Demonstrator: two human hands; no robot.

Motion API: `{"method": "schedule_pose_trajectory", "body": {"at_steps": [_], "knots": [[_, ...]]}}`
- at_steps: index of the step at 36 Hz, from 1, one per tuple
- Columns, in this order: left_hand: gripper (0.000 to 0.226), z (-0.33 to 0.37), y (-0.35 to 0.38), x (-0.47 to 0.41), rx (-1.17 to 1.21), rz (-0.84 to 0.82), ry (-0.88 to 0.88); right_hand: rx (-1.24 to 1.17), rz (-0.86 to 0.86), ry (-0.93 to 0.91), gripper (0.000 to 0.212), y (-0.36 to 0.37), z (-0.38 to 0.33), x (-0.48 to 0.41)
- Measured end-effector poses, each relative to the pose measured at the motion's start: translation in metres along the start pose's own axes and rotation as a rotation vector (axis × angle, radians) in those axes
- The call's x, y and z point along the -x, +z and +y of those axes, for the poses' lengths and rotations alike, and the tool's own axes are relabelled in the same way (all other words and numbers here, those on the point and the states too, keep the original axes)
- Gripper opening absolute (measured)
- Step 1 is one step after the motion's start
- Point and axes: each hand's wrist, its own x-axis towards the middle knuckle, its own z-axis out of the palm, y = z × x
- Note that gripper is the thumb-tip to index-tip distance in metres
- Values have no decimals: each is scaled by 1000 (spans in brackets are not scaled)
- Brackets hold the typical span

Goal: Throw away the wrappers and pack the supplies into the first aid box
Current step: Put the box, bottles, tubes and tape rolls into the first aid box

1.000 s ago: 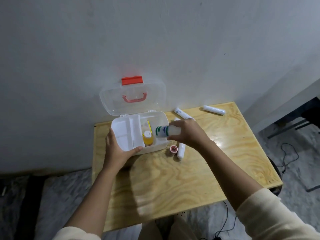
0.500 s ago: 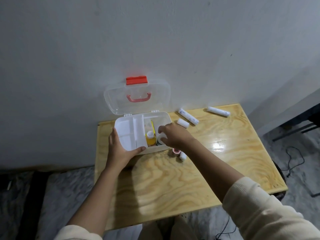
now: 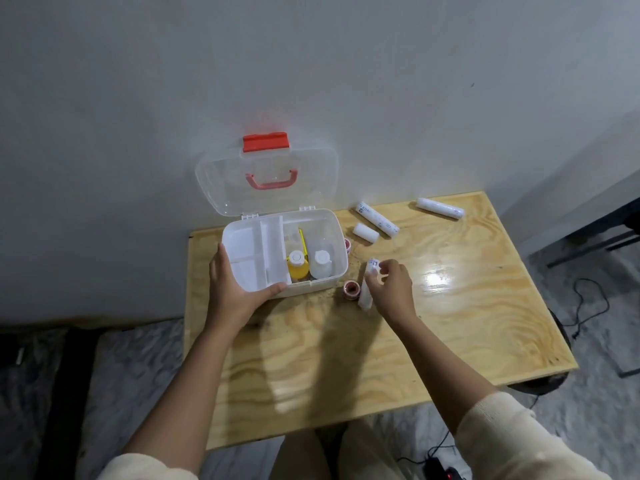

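The bandage roll lies on the surface just right of the first aid box, with the right hand closing over it; the fingers curl around its upper end but I cannot tell whether they have clamped yet. It looks light, soft and a little squashy, a wrapped cylinder apt to roll, so a hold around its middle should serve best and needs little force. A small red tape roll touches or nearly touches its left side. The left hand grips the box's near left corner, fingers wrapped on the rim. Inside stand 2 bottles, 1 yellow and 1 white. 3 more rolls lie farther back.
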Motion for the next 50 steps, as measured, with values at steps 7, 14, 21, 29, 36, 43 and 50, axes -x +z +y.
{"method": "schedule_pose_trajectory", "body": {"at_steps": [7, 14, 21, 29, 36, 43, 50], "knots": [[122, -1, 0, -1, -8, -2, -16, 36, -19, 40, 23, 3, 13, -9], [120, 0, 2, -1, -23, 9, -13, 72, 199, 92, 31, -28, 33, -46], [119, -3, 1, -1, -49, 29, -12, -12, 186, 87, 32, -40, 31, -111], [120, -1, 3, 1, -57, 30, -10, 46, 56, -133, 35, -20, 5, -145], [132, -3, 2, -2, -90, 17, -54, 244, -42, -243, 52, -8, 0, -152], [132, -5, 2, -1, -104, 12, -75, 214, -69, -261, 35, -14, -4, -151], [127, -2, 3, 1, -68, 16, -48, 239, -71, -182, 38, -20, 4, -136]]}}
